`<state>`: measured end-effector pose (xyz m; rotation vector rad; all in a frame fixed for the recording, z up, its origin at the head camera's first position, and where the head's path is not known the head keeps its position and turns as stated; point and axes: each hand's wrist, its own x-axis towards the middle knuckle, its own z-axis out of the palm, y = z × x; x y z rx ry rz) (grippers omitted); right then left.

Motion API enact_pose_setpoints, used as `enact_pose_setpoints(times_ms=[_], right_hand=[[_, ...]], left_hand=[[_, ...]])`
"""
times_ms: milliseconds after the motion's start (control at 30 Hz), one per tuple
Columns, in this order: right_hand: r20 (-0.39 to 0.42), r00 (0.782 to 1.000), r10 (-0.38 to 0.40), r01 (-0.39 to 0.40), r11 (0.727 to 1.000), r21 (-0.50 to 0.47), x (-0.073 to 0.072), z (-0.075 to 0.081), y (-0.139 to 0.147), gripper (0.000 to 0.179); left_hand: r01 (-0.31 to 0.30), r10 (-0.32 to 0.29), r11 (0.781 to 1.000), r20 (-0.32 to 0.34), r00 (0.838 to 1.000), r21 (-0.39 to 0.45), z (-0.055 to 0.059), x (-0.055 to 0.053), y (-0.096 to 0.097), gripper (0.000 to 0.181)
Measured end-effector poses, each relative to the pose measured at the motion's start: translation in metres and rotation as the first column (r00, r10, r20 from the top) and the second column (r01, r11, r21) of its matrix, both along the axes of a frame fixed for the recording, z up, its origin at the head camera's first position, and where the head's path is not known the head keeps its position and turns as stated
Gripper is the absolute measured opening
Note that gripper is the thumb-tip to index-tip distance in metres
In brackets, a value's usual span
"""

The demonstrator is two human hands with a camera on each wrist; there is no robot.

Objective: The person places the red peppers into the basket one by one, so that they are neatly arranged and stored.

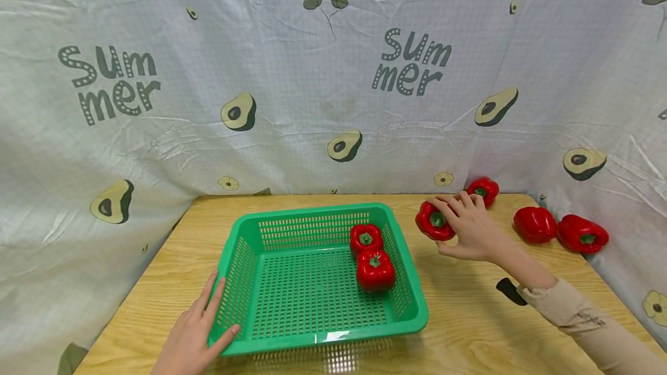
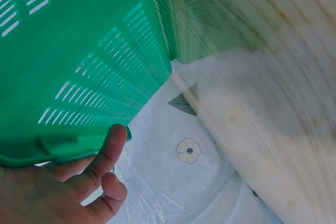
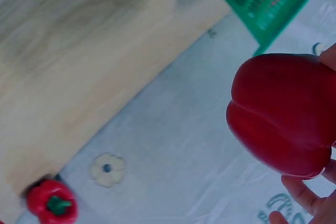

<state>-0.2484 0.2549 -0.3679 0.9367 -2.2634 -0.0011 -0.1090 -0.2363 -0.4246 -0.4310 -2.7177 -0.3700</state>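
Cloth [image 1: 292,85] is hung behind the basket [image 1: 281,345]. On its left rim [image 1: 232,250], the left hand [image 1: 190,331] is laid uncurled; right of it, a red pepper [image 1: 429,225] is gripped by the right hand [image 1: 471,229].

Head cam faces fwd; wrist cams close.

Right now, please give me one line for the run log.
right grip: holds pepper, right of basket | left grip: touches basket's left side | inside basket: two peppers | farther right: three peppers
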Motion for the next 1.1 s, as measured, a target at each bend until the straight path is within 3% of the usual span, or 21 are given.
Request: enact_pose_setpoints(times_ms=[200, 700, 1100], right_hand=[[-0.031, 0.998, 0.048, -0.047, 0.999, 0.007, 0.004, 0.012, -0.015, 0.075], [0.041, 0.987, 0.156, -0.157, 0.987, 0.027, 0.013, 0.038, -0.059, 0.076], [0.103, 0.964, 0.245, -0.253, 0.965, 0.064, 0.006, 0.047, -0.096, 0.073]], left_hand=[[0.008, -0.008, 1.000, -0.006, 1.000, 0.008, 0.000, -0.001, 0.000, 0.082], [0.006, -0.006, 1.000, 0.001, 1.000, 0.005, 0.001, 0.001, 0.000, 0.082], [-0.002, 0.002, 1.000, 0.009, 1.000, 0.005, 0.001, 0.001, 0.001, 0.083]])
